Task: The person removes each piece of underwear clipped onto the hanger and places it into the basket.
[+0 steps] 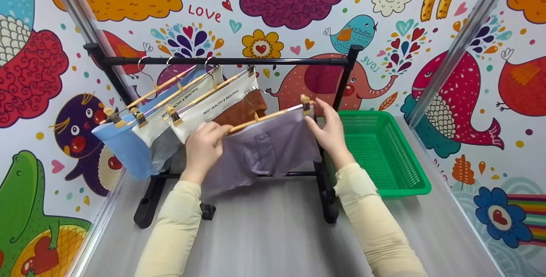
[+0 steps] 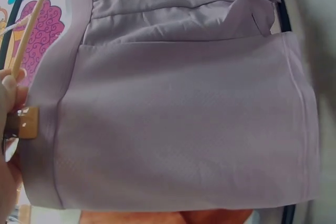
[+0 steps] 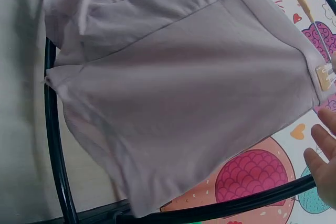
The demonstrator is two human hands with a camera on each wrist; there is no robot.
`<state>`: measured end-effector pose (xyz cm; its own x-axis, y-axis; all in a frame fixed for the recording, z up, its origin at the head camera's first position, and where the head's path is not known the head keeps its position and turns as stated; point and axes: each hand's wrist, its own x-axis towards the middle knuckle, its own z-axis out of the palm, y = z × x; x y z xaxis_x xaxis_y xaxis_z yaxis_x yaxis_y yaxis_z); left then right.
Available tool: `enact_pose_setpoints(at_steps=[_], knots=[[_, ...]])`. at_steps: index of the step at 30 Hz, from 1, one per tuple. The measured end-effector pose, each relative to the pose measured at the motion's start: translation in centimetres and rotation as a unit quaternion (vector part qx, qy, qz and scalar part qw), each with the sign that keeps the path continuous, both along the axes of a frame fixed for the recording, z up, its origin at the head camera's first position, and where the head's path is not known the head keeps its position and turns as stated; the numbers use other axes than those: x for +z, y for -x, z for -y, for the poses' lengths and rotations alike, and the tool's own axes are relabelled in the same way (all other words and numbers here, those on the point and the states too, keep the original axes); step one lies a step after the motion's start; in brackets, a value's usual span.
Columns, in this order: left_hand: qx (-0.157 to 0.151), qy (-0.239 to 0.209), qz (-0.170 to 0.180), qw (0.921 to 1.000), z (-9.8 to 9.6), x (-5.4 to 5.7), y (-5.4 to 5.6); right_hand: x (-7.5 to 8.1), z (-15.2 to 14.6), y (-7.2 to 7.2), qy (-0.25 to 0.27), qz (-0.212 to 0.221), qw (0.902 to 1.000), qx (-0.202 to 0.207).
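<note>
So the wooden hanger (image 1: 271, 117) is pinched at its left end by the left hand (image 1: 203, 147) (fingers curled), with lilac shorts (image 1: 292, 138) clipped on. Its long axis is slanted, right end higher in the head view, and it's held on the near side of the rack's top bar (image 1: 294, 61). The right clip (image 1: 306, 107) is met by the right hand (image 1: 331, 134), but whether it's gripped can't be told.
</note>
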<state>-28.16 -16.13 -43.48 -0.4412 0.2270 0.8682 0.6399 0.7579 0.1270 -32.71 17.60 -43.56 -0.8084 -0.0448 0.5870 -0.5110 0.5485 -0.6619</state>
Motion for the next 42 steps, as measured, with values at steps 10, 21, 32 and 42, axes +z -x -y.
enact_pose_setpoints(at_steps=[10, 21, 32, 42], knots=[[-0.04, 0.013, -0.001, 0.9991, -0.3, -2.3, -0.6, -1.1, -1.2, -1.3, 0.049, 0.033, 0.9965, 0.059], [-0.066, 0.019, 0.022, 0.9974, -0.4, -3.3, -1.2, -1.8, -2.2, -2.6, 0.032, 0.064, 0.9962, 0.05], [-0.092, 0.037, 0.033, 0.9946, -0.7, -3.2, -1.9, -1.7, -3.6, -4.1, 0.026, 0.095, 0.993, 0.065], [-0.086, 0.065, 0.037, 0.9935, -1.5, -3.7, -2.5, -2.2, -4.6, -5.2, 0.011, 0.108, 0.9921, 0.062]])
